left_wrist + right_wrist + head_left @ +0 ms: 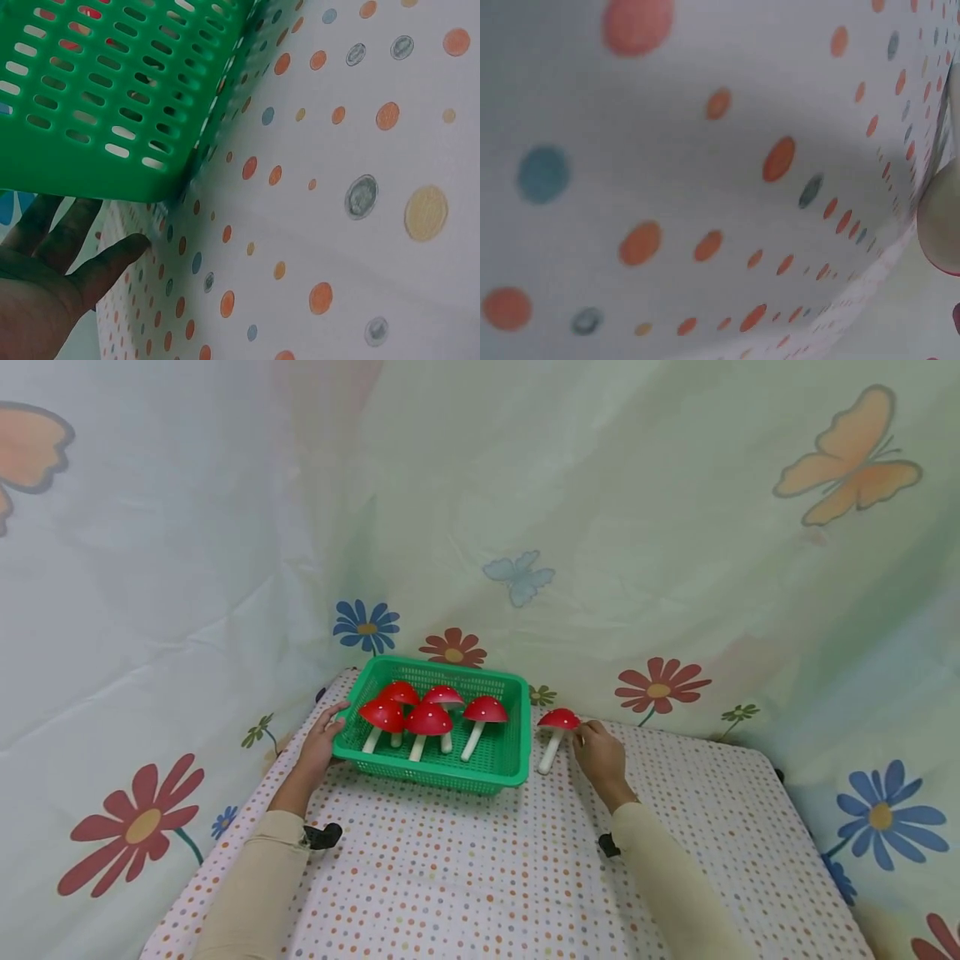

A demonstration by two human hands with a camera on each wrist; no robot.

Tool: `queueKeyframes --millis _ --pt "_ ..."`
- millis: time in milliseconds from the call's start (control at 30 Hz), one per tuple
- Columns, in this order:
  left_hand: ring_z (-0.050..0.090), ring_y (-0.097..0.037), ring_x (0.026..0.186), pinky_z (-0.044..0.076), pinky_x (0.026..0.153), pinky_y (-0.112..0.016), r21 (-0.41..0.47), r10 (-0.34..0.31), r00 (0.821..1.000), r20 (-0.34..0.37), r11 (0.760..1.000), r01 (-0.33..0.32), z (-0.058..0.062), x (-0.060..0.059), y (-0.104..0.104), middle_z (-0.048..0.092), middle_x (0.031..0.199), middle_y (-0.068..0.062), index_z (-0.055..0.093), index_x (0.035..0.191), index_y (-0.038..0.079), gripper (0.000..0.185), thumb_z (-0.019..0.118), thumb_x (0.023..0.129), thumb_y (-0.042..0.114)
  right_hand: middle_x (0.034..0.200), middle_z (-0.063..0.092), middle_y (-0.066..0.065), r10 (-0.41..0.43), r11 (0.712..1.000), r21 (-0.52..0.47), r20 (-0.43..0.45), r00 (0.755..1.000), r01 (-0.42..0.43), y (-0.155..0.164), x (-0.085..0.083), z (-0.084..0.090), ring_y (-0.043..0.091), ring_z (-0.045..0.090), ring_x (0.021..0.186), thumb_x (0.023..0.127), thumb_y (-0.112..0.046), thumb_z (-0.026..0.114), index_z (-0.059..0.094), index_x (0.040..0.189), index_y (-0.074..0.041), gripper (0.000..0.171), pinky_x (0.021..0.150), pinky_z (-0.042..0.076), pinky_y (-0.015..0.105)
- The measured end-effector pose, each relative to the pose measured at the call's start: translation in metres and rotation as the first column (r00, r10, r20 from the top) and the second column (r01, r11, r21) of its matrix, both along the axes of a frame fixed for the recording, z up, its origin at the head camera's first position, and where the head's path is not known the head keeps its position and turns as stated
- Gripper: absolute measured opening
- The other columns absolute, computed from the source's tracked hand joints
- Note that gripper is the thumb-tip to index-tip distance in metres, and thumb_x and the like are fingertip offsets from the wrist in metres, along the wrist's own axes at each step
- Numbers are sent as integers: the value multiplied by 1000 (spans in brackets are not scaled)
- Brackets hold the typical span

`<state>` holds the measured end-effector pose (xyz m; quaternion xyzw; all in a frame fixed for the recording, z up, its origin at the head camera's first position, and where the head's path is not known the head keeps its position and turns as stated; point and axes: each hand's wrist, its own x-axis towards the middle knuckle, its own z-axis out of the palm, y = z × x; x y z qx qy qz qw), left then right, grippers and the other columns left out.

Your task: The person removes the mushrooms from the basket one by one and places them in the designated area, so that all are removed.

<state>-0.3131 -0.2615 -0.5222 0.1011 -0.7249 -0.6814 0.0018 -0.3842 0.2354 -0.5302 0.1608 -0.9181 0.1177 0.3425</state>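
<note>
A green plastic basket (442, 777) holds several toy mushrooms (429, 720) with red, white-dotted caps and pale stems. At its left end my left hand (321, 742) touches the rim; in the left wrist view the thumb of that hand (52, 281) is stretched out, apart from the basket wall (97, 169). Right of the basket, another toy mushroom (551, 752) lies on the table, stem towards me. My right hand (602, 762) pinches the right edge of its cap with bent fingers. The right wrist view shows only part of a mushroom (941, 217), no hand.
A dotted cloth (450, 877) covers the table. A curtain (660, 568) printed with flowers and butterflies hangs right behind the table and along its sides. The basket stands near the back left edge.
</note>
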Motion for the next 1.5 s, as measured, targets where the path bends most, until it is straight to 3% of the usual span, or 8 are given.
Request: queueKeyframes --millis 267,633,833,967,1067,1233,1400,1500 --pt "40 -37 136 46 92 -40 1 -4 1000 4 1000 4 0 1 0 22 162 -10 31 153 32 46 34 108 37 93 71 12 -10 1000 25 16 1000 9 7 17 11 22 61 56 84 -7 75 73 89 -3 6 49 49 35" --pt "47 -35 125 48 80 -32 -2 3 1000 6 1000 -3 2 3 1 30 157 -13 31 153 32 46 33 108 38 89 71 13 51 988 -133 -164 985 -74 16 26 27 28 67 64 82 -6 76 73 90 -4 9 45 48 39" --pt "46 -36 128 49 78 -29 0 3 1000 3 1000 -3 1 2 0 31 157 -14 31 153 32 46 33 108 38 86 71 13 71 977 -185 -178 981 -104 6 27 33 28 69 72 81 -4 77 73 90 -3 10 54 52 42" --pt "45 -36 131 48 81 -31 -3 3 1000 3 1000 -3 1 1 1 28 159 -13 31 153 32 46 33 108 38 86 71 12 176 957 -203 -163 971 -208 -13 29 41 27 69 76 79 -3 79 73 90 -2 13 62 54 42" --pt "41 -36 135 47 93 -40 2 5 1000 1 1000 -5 2 1 2 24 162 -11 31 153 31 45 33 108 36 90 71 11 322 920 -198 -103 941 -337 -36 30 49 26 70 80 80 -2 79 73 90 -3 12 67 57 41" --pt "31 -37 144 34 111 -53 0 1 1000 -11 1000 -1 2 0 3 15 165 -6 31 154 29 46 34 108 35 94 73 5 500 852 -217 70 863 -476 -83 35 64 21 69 87 82 -9 79 76 94 -8 12 70 58 36" --pt "37 -37 140 42 102 -46 10 1 1000 -8 1000 -1 2 0 1 19 164 -8 32 153 30 46 34 108 38 105 71 6 588 806 -239 205 783 -542 -131 38 69 18 67 87 85 -14 78 76 95 -10 11 67 56 29" --pt "40 -37 138 44 98 -43 13 0 1000 1 1000 0 2 1 1 23 162 -10 32 153 31 46 33 108 38 116 67 9 610 789 -290 265 747 -541 -156 38 67 21 65 97 86 -12 77 76 97 -8 12 71 57 31"
